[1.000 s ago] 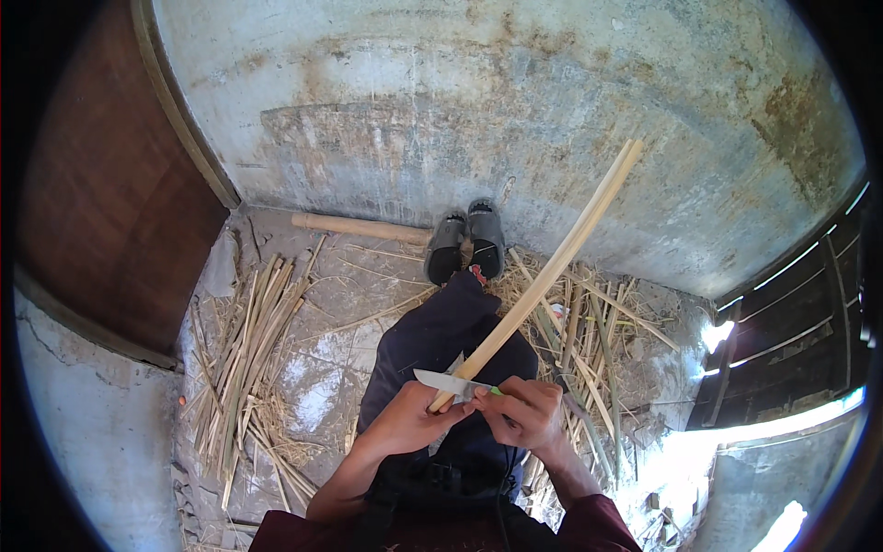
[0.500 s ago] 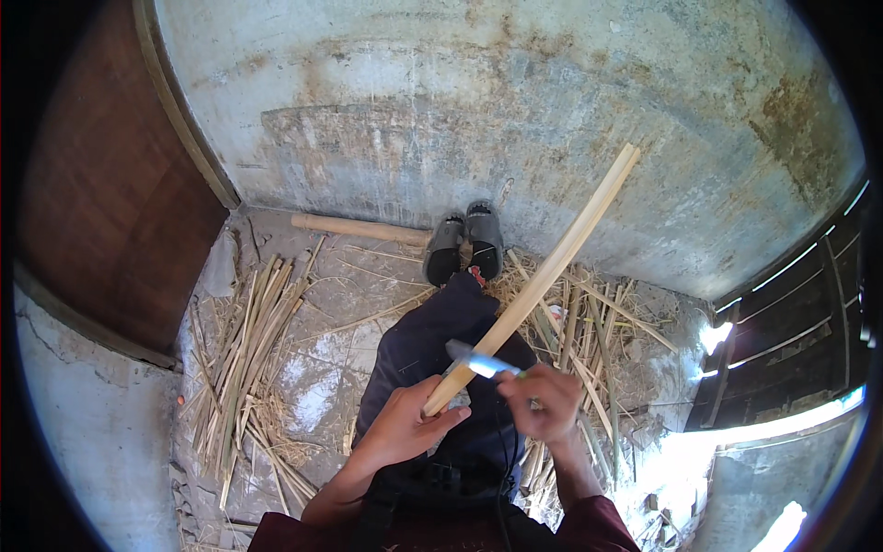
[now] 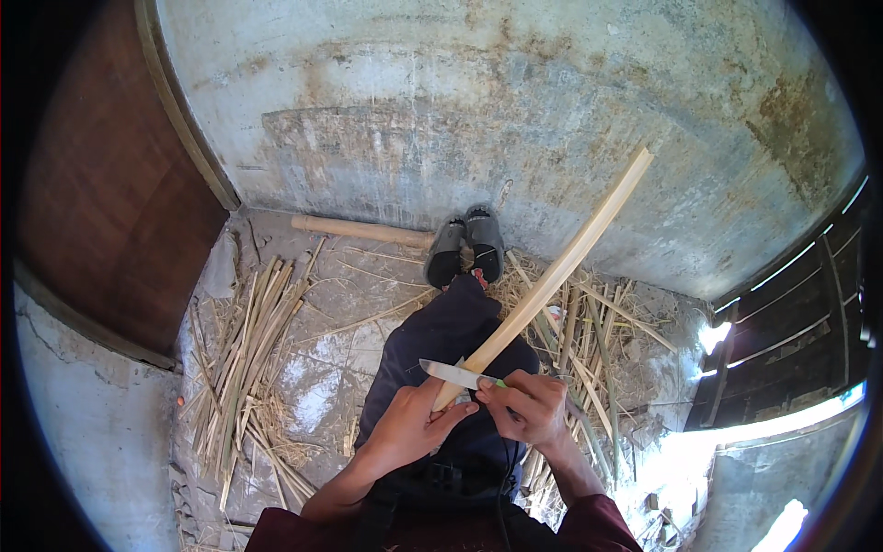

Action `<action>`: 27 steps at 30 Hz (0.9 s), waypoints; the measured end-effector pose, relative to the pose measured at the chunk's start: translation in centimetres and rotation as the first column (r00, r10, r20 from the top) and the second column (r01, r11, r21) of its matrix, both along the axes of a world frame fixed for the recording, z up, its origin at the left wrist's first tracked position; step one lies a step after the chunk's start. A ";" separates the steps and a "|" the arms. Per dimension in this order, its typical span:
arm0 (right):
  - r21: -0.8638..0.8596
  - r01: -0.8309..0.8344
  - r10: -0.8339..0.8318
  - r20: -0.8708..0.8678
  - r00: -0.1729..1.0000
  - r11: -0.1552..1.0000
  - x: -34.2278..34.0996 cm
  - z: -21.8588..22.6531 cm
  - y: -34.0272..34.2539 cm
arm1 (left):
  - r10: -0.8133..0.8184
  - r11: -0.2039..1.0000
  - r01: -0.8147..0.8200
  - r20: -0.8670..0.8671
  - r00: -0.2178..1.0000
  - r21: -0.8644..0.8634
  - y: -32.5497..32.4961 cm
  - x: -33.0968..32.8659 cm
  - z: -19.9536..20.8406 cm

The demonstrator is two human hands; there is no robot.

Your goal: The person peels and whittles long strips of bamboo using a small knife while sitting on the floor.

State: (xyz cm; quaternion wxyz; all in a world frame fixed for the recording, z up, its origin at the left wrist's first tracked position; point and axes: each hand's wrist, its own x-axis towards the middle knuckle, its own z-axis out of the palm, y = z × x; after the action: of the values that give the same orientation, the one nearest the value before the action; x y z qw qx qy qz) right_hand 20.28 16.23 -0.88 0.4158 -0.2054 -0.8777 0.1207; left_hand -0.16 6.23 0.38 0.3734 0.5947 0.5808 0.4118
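Gripping a pale strip [image 3: 544,281] nr its lower end, L hand [image 3: 409,425] has fingers curled round; R hand [image 3: 529,409] has fingers tight on a knife [image 3: 449,373] lying x-wise over it.

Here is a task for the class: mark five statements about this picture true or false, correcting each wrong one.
1. The right hand holds a knife. True.
2. The knife crosses a long pale piece. True.
3. The left hand holds the far end of that piece. False: the left hand grips the end nearer the body.
4. A pale pole lies near the foot of the wall. True.
5. Both feet are bare. False: they are in grey footwear.
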 end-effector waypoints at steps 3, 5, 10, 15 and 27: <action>0.069 0.045 -0.046 0.014 0.999 0.997 0.9 -0.5 0.8 | -0.012 0.998 0.011 -0.027 1.000 -0.055 -0.3 -0.5 0.4; 0.053 0.115 -0.113 -0.038 0.993 0.992 1.3 -0.4 1.6 | -0.005 0.993 0.001 -0.033 0.999 -0.117 -0.4 -0.8 0.4; 0.067 0.129 -0.127 -0.038 0.991 0.989 0.9 0.2 1.8 | -0.011 0.997 0.008 -0.038 0.999 -0.072 0.2 -1.1 0.2; -0.044 0.084 -0.088 -0.095 0.992 0.995 0.6 -0.5 1.5 | -0.013 0.997 0.009 -0.046 0.999 -0.075 0.4 -0.9 0.2; 0.147 0.028 -0.018 -0.068 0.998 0.989 1.1 0.4 2.5 | -0.097 0.995 0.100 0.100 0.990 -0.025 -0.6 -0.6 -0.8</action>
State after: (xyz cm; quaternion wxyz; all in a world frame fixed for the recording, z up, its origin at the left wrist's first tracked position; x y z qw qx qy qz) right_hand 21.36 18.69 -0.48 0.4603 -0.1799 -0.8675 0.0576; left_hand -0.81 5.64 -0.46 0.4304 0.5959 0.5375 0.4132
